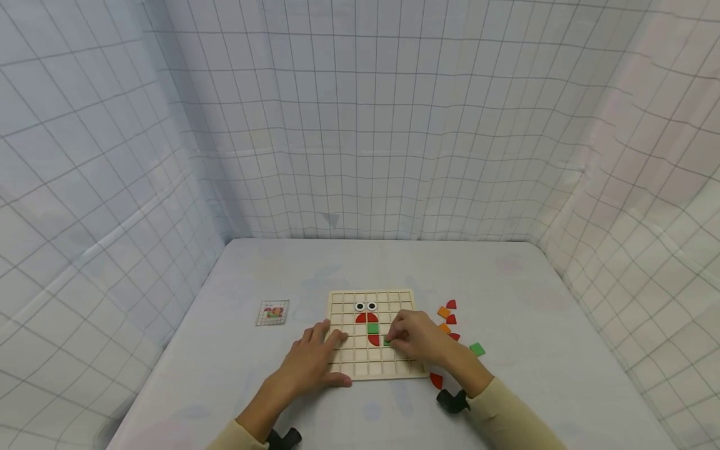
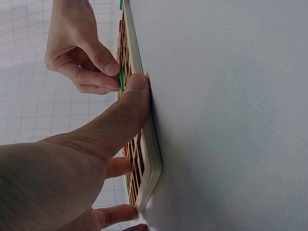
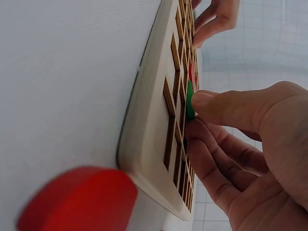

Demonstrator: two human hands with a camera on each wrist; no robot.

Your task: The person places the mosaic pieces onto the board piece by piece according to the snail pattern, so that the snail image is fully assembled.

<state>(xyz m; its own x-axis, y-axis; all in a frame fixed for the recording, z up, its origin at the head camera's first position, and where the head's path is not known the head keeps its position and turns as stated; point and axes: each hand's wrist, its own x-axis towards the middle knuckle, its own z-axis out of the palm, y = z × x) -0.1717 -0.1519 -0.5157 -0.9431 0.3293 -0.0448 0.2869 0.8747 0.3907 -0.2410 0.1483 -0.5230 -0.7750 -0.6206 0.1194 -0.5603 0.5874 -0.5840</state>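
A wooden grid board [image 1: 360, 370] lies on the table in the head view. My left hand [image 1: 306, 362] rests at its left side, fingers spread over the edge, with the thumb [image 2: 127, 103] against the near rim in the left wrist view. Thumb and fingers of my right hand [image 1: 416, 337] pinch a green square tile [image 3: 189, 100] at a grid cell right of the middle. Two eye tiles [image 1: 360, 307] sit in the board above two red quarter-circle tiles [image 1: 361, 319]. Below these come a green square [image 1: 373, 328] and another red quarter-circle [image 1: 374, 340].
Left of the board lies a small grid card [image 1: 272, 313] with a coloured picture. Loose red quarter-circles [image 1: 452, 304], orange squares [image 1: 444, 312] and a green square [image 1: 477, 349] lie to the right. One red quarter-circle [image 3: 82, 202] is by the board's near right corner.
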